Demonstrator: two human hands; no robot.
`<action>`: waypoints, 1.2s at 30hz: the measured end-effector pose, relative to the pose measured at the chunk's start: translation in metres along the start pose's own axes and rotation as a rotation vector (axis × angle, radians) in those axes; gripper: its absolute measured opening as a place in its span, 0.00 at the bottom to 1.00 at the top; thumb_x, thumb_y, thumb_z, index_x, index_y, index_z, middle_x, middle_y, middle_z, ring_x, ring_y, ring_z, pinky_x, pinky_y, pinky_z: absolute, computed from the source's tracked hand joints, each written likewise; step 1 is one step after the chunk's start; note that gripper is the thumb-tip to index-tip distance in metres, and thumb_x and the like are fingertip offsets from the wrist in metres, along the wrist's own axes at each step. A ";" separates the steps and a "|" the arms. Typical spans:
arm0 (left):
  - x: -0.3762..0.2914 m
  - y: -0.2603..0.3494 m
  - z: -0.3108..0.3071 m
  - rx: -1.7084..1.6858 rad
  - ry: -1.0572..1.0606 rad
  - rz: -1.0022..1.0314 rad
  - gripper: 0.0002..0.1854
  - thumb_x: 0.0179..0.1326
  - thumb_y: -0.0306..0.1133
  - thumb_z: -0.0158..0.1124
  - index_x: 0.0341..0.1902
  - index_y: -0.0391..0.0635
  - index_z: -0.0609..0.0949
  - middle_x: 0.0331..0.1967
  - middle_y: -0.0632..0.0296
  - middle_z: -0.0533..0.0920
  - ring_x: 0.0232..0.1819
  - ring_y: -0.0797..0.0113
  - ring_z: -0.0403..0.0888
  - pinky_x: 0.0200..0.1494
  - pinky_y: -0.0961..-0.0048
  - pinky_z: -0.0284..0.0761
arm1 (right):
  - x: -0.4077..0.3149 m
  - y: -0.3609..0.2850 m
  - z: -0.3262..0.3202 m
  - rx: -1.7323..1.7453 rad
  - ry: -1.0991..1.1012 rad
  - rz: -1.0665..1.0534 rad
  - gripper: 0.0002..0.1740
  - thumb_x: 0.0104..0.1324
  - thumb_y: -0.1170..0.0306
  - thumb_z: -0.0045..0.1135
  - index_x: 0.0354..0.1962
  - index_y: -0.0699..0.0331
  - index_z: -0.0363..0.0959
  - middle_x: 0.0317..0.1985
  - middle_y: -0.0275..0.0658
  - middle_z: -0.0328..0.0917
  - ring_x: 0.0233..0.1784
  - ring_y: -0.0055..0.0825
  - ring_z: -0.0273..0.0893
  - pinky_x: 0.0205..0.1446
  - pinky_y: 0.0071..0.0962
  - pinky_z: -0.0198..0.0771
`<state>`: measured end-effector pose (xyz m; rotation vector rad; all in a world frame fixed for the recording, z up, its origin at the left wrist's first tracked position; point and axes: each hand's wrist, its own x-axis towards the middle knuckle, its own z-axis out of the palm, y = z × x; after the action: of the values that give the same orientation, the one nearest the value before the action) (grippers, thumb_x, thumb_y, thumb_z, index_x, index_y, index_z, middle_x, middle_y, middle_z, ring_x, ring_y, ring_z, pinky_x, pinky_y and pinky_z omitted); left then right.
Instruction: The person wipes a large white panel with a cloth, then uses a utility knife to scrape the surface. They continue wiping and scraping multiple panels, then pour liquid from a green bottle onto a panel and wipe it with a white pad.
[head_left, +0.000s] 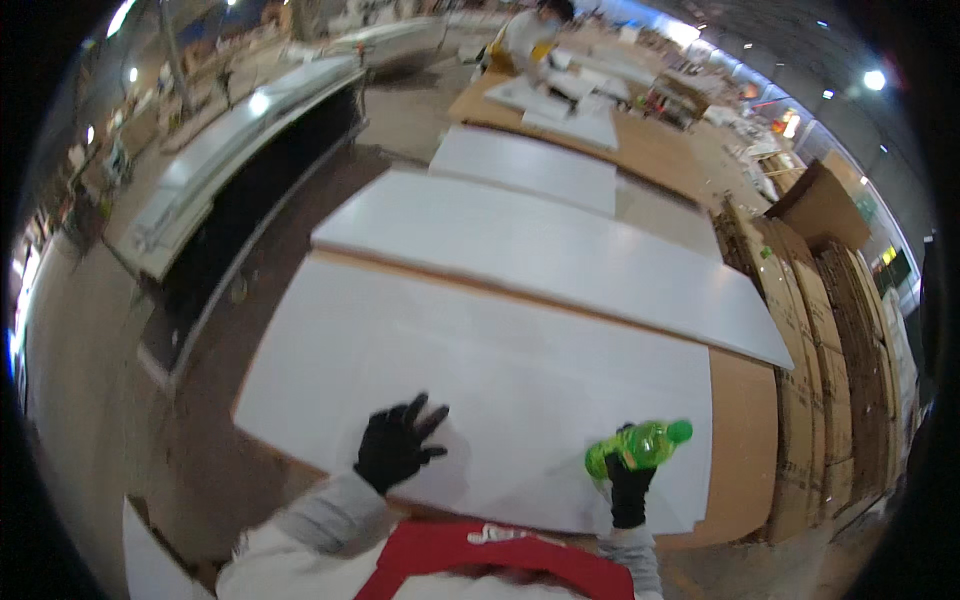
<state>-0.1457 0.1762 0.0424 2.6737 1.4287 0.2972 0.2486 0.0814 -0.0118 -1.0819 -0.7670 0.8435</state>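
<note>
Two black-gloved hands are over a large white panel (480, 375). My right hand (630, 480) grips a green plastic bottle (646, 445) with a green cap, tilted above the panel's right part. My left hand (397, 444) holds nothing; its fingers are spread over the panel's near left part, and whether it touches the surface I cannot tell. Beyond lies a second long white panel (547, 255), with a smaller white panel (525, 169) behind it. Brown board (742, 442) shows under the near panel at the right.
Stacked flattened cardboard (806, 375) stands along the right side. A long bench with a pale top (247, 142) runs at the left. At the far end, a person (521, 45) leans over a brown table (652, 161) with white pieces on it. Part of a white panel (154, 555) shows at lower left.
</note>
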 end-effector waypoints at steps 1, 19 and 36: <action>-0.001 0.010 -0.005 -0.008 0.083 0.071 0.37 0.53 0.54 0.65 0.66 0.56 0.70 0.62 0.45 0.70 0.53 0.52 0.76 0.52 0.56 0.72 | -0.004 -0.003 0.003 0.059 -0.041 -0.058 0.41 0.53 0.80 0.61 0.64 0.63 0.54 0.57 0.43 0.69 0.59 0.37 0.69 0.62 0.37 0.65; 0.049 -0.029 0.021 0.183 0.385 -0.566 0.25 0.59 0.46 0.61 0.60 0.53 0.76 0.60 0.55 0.74 0.53 0.55 0.74 0.54 0.57 0.71 | 0.007 -0.096 0.038 0.094 -0.675 0.944 0.35 0.56 0.72 0.62 0.61 0.67 0.59 0.53 0.49 0.74 0.53 0.40 0.76 0.55 0.41 0.74; 0.022 0.027 0.008 -0.235 0.461 -0.372 0.27 0.59 0.40 0.64 0.63 0.49 0.73 0.60 0.52 0.73 0.53 0.51 0.75 0.55 0.58 0.72 | 0.009 -0.108 0.094 0.279 -0.157 1.450 0.32 0.63 0.45 0.53 0.47 0.67 0.70 0.35 0.45 0.78 0.31 0.35 0.80 0.36 0.36 0.80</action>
<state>-0.1102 0.1797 0.0423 2.1805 1.8324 1.0204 0.1939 0.1036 0.1188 -1.2431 0.1714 2.1815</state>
